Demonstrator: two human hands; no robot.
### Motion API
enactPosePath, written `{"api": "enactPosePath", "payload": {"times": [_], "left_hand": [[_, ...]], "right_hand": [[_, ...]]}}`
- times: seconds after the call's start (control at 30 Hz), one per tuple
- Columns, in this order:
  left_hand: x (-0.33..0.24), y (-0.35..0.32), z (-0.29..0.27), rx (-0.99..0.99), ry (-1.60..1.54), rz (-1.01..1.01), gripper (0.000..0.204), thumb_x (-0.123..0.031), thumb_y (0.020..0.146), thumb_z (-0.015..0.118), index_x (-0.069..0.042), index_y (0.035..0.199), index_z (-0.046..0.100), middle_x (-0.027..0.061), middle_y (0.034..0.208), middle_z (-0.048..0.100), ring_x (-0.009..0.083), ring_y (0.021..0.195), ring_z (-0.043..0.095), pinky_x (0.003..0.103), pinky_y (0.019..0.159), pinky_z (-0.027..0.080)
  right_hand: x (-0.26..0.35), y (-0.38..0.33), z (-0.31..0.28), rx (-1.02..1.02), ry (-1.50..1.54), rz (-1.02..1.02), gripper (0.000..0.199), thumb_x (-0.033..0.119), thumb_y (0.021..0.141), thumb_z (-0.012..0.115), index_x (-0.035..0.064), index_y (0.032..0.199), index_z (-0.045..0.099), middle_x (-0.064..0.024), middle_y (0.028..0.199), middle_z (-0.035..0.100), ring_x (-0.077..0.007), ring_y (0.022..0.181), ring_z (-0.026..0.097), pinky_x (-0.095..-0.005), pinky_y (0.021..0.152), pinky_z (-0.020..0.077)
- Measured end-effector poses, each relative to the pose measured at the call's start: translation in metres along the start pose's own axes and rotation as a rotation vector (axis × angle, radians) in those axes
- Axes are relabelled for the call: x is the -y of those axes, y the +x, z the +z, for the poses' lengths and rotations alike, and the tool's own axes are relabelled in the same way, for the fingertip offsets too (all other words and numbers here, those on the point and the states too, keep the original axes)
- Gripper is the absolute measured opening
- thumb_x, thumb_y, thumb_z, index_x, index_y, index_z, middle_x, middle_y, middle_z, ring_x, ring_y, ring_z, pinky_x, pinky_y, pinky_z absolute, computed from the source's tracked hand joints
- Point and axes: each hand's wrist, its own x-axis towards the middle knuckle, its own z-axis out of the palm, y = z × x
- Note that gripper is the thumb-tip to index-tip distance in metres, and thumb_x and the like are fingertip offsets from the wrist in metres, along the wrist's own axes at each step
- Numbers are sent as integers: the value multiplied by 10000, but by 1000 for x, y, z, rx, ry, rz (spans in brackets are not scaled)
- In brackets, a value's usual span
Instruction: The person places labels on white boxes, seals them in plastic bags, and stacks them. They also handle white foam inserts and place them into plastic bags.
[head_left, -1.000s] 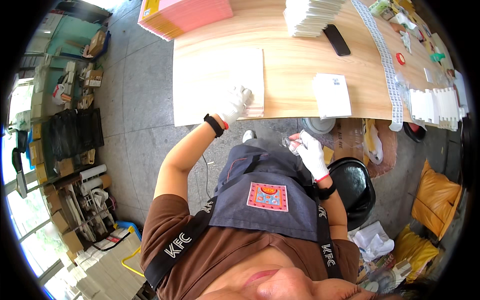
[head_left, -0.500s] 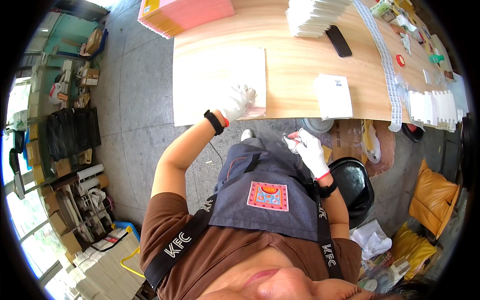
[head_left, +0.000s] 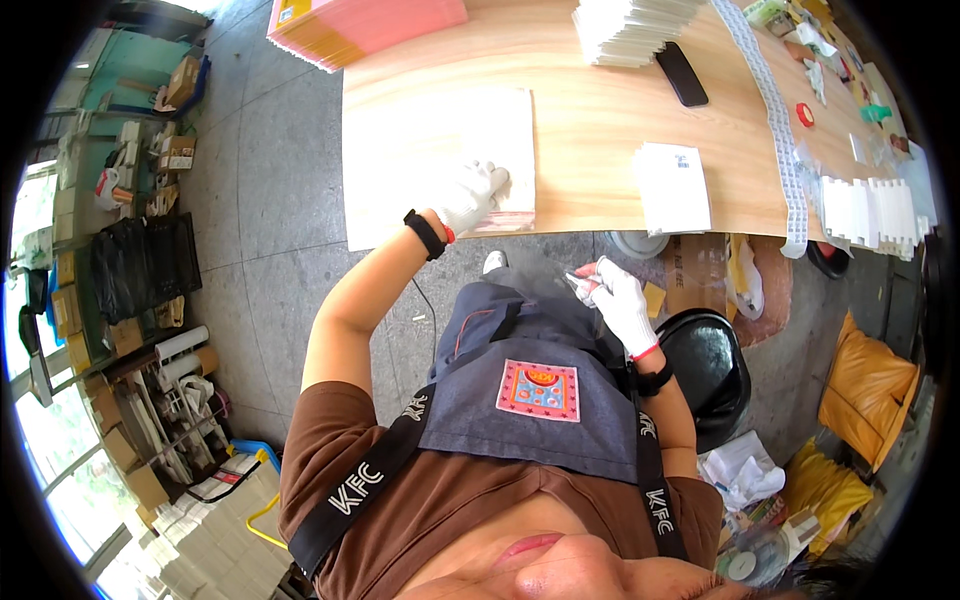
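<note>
A large white sheet (head_left: 430, 135) lies on the left front part of the wooden table, with a pinkish strip (head_left: 512, 221) at its near right corner. My left hand (head_left: 468, 197), in a white glove, rests on the sheet with its fingers slightly bent, grasping nothing I can see. Off the table's front edge, my right hand (head_left: 620, 298), also gloved in white, has its thumb and fingers pinched together. From them a thin see-through film (head_left: 545, 275) seems to spread toward my apron; its outline is blurred.
A pink stack (head_left: 375, 28) and a white stack (head_left: 625, 30) stand at the back. Beside them lie a black phone (head_left: 682, 75) and a long printed strip (head_left: 770, 110). A small white stack (head_left: 675, 190) sits near the front edge. A black stool (head_left: 705, 370) stands by my right arm.
My left fingers have drawn closer together on the sheet, and more of the pinkish strip shows. The right hand stays almost where it was. The whole view has shifted slightly.
</note>
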Motion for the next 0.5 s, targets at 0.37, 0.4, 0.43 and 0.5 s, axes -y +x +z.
{"api": "enactPosePath", "payload": {"times": [0.37,0.4,0.43,0.5], "left_hand": [[-2,-2,-1,-87,-51,-33,87,-140,791,615,-93,864,625,95,837,624,297,838,603,415,720,496],[-3,-3,-5,-71,-84,-39,103,-138,784,621,-95,877,621,94,846,620,294,844,602,412,735,496],[-3,-4,-5,-54,-117,-45,122,-137,776,628,-98,891,618,93,855,616,292,851,601,409,749,496],[0,-5,0,-72,-134,-18,118,-152,782,632,-97,883,610,94,856,615,293,859,602,411,752,495]], "right_hand": [[-6,-2,6,-36,-9,51,180,-30,890,503,-17,1026,619,-65,819,682,-79,704,587,-228,665,480],[-8,-1,7,-45,8,52,176,-29,890,504,-15,1024,618,-61,814,679,-80,703,588,-228,664,479],[-8,-1,8,-34,3,66,170,-18,893,507,-13,1023,617,-59,802,674,-83,700,590,-231,661,480],[1,0,7,-12,-12,94,158,3,899,514,-7,1019,616,-55,779,664,-89,693,595,-238,655,481]]}}
